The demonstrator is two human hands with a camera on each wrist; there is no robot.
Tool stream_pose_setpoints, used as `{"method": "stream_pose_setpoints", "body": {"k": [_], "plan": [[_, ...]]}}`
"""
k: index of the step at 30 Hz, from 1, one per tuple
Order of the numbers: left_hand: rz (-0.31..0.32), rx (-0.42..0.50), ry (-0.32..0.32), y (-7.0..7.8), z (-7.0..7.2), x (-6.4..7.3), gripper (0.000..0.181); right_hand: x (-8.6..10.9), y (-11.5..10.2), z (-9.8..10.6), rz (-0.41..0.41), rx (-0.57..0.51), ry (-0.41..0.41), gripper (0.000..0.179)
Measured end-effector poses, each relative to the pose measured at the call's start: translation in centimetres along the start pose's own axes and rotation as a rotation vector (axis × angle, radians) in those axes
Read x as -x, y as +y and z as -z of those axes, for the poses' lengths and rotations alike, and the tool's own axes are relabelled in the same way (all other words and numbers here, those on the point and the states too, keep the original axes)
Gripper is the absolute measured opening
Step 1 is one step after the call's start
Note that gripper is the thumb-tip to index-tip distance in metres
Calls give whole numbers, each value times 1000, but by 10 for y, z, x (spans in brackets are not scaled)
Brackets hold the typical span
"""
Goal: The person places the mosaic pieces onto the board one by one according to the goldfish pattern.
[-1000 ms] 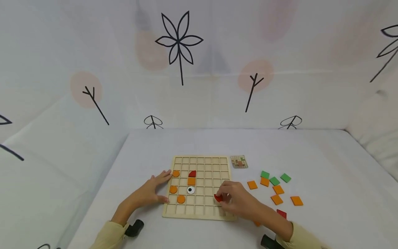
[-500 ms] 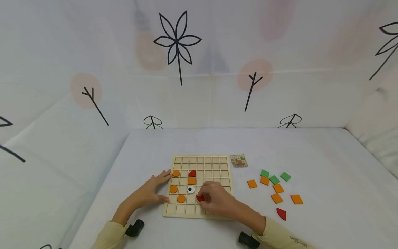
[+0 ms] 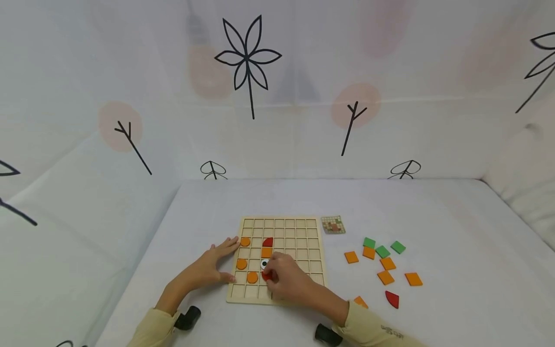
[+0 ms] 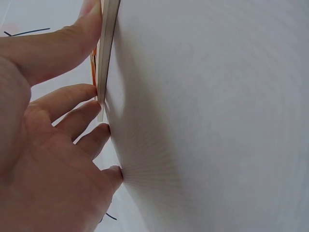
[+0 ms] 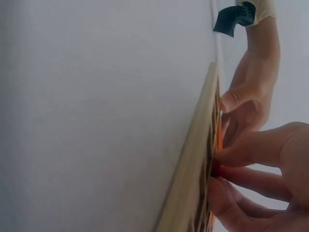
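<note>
A wooden grid board (image 3: pixel 277 220) lies on the white table. My left hand (image 3: pixel 204 272) rests along its left edge, fingers spread and thumb on the rim; the left wrist view has the fingertips (image 4: pixel 99 130) at the board's side. Between thumb and fingers, my right hand (image 3: pixel 288 279) pinches a red quarter-circle tile (image 3: pixel 265 277) at a cell just below a white eye disc (image 3: pixel 263 263), which it partly covers. In the right wrist view only a bit of the red tile (image 5: pixel 216 169) shows. Above the eye sit an orange square (image 3: pixel 266 252) and another red quarter-circle tile (image 3: pixel 268 242).
Several orange discs (image 3: pixel 252 277) sit in the board's left cells. A small pattern card (image 3: pixel 333 225) lies by the upper right corner. To the right are scattered orange squares (image 3: pixel 385 277), green squares (image 3: pixel 398 247) and a loose red quarter-circle tile (image 3: pixel 392 299).
My right hand has carried the red quarter-circle tile leftward across the board, from its right side to the cell under the eye disc. The left hand has stayed at the board's edge.
</note>
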State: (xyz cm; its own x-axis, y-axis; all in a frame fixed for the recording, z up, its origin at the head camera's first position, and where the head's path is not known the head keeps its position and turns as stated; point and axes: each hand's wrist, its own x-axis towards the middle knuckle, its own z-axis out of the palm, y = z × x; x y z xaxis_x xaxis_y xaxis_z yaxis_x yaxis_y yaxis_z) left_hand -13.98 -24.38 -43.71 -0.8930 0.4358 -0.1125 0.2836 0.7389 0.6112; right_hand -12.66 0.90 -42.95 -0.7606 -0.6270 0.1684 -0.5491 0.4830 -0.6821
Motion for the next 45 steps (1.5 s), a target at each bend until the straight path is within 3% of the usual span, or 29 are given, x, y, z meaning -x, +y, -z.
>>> {"method": "stream_pose_setpoints", "body": {"k": [10,17,23,39,45], "plan": [[-8,-1,7,1,1,1,86,0,-2,-3,8,51,9,9],[-15,-2,12,1,0,1,86,1,-5,-6,1,193,20,8],[-21,-6,14,-1,0,0,86,4,-6,-1,-7,195,8,8],[-11,-18,10,-2,-2,-2,87,45,6,70,-51,140,-187,17],[7,-23,11,-3,-3,0,86,67,14,94,-51,158,-200,18]]}}
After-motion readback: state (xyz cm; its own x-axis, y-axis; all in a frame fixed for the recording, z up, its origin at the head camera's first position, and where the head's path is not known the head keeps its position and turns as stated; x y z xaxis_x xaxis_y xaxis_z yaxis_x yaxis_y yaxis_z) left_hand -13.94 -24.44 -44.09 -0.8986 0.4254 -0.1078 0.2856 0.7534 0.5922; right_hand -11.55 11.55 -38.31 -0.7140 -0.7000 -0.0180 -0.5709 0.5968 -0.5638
